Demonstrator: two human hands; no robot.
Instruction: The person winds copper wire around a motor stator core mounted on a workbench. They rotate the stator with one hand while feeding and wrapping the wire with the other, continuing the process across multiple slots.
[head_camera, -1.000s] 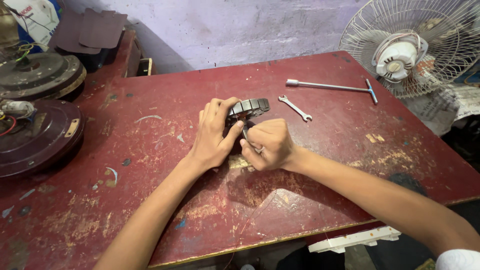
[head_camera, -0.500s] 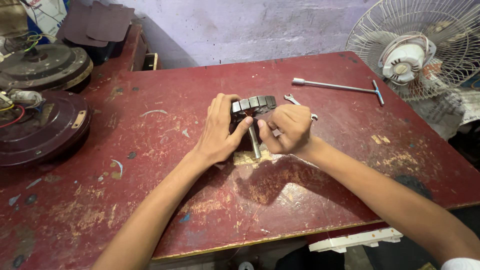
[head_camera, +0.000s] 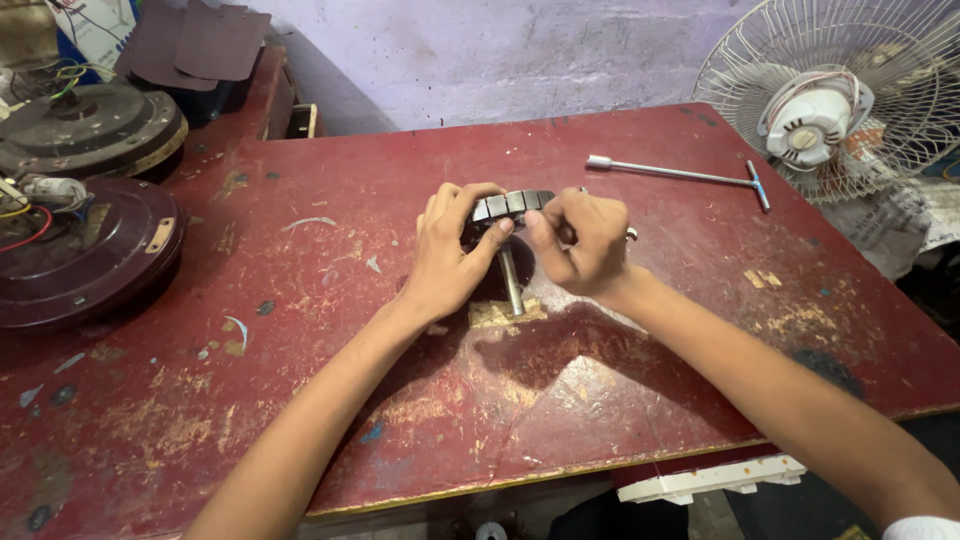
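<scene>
Mid-table, just left of T-handle wrench (head_camera: 680, 174): rotor (head_camera: 512, 205) now tipped up on shaft (head_camera: 511, 280), no longer low under palms. Left hand (head_camera: 452, 255) curled, gripping rotor rim. Right hand (head_camera: 583, 245) has shifted up, fingers pinching rim opposite. Table fan (head_camera: 835, 100) beyond wrench.

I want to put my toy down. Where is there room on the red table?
Free: the near table between the forearms, and the middle stretch between the left hand and brown motor housing. Crowded: around both hands and the T-handle wrench.

Soft daylight, perhaps from above, dim shadows beneath arms, sharp focus, slight edge distortion
</scene>
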